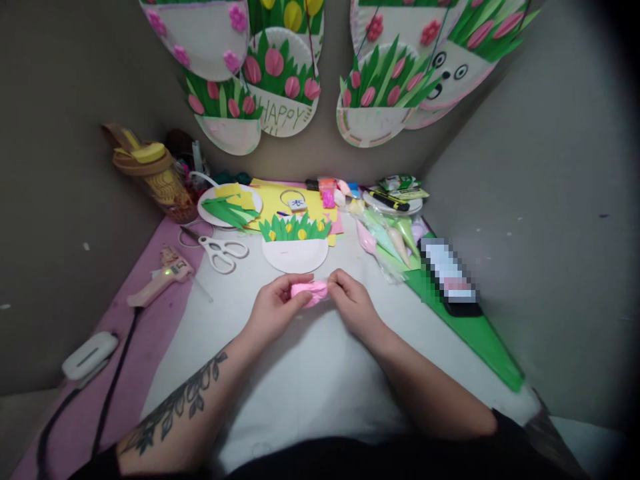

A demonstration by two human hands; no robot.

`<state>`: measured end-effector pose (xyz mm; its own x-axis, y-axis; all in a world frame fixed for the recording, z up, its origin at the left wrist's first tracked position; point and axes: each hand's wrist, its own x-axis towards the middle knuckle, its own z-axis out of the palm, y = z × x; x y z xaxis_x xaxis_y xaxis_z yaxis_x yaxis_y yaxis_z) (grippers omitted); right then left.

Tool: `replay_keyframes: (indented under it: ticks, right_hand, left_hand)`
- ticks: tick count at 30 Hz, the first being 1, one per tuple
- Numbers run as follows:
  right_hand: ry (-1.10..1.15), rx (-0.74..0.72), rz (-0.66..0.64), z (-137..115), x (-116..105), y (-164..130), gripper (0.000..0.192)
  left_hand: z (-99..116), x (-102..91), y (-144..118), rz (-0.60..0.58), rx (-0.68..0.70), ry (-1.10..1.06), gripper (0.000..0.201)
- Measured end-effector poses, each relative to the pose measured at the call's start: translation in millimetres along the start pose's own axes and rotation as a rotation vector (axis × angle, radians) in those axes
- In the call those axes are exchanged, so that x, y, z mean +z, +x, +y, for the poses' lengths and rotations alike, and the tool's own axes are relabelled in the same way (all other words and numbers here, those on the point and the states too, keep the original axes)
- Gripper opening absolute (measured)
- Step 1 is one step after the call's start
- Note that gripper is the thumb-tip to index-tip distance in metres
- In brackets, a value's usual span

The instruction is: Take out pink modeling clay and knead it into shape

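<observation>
Two hands, left and right, pinch a pink clay lump from either end at frame centre, lifted just above the table for working; scissors lie upper left.

Both hands, left hand and right hand, pinch a pink clay lump above the white bench, near scissors and a paper-plate flower craft.
</observation>
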<state>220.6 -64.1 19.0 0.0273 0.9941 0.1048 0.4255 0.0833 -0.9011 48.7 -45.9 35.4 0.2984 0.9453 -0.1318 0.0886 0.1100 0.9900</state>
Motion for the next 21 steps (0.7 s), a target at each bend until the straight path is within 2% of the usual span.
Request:
replay_keyframes:
  ticks: [5, 7, 9, 12, 14, 16, 19, 21]
  right_hand:
    - [-0.422, -0.145, -0.019, 2.7, 12.4, 0.4, 0.011]
    - [-0.487, -0.161, -0.014, 1.7, 14.0, 0.5, 0.010]
    - [-0.410, -0.174, 0.025, -0.7, 11.8, 0.6, 0.012]
    - [-0.100, -0.120, 0.064, -4.1, 4.9, 0.7, 0.018]
    - [0.088, -0.047, 0.035, -4.4, 0.4, 0.8, 0.020]
    - [0.171, -0.031, -0.001, -2.7, -3.6, 1.0, 0.020]
    - [0.143, -0.198, -0.063, 1.5, -9.8, 1.0, 0.013]
    - [0.074, -0.351, -0.106, 3.9, -13.4, 0.6, 0.014]
  left_hand:
    - [-5.1, 6.4, -0.4, -0.037, -0.024, -0.107, 0.032]
    - [-6.3, 7.5, -0.1, -0.023, -0.025, -0.108, 0.031]
    - [-6.6, 6.7, 1.0, 0.027, -0.025, -0.102, 0.030]
    - [-7.2, 3.2, 3.6, 0.114, -0.031, -0.110, 0.030]
    - [-8.5, 0.6, 5.2, 0.120, -0.046, -0.128, 0.030]
    - [-10.3, -1.6, 6.6, 0.116, -0.064, -0.147, 0.029]
    - [-12.0, -4.2, 8.8, 0.119, -0.082, -0.281, 0.025]
    - [-11.8, -5.6, 10.4, 0.080, -0.166, -0.437, 0.023]
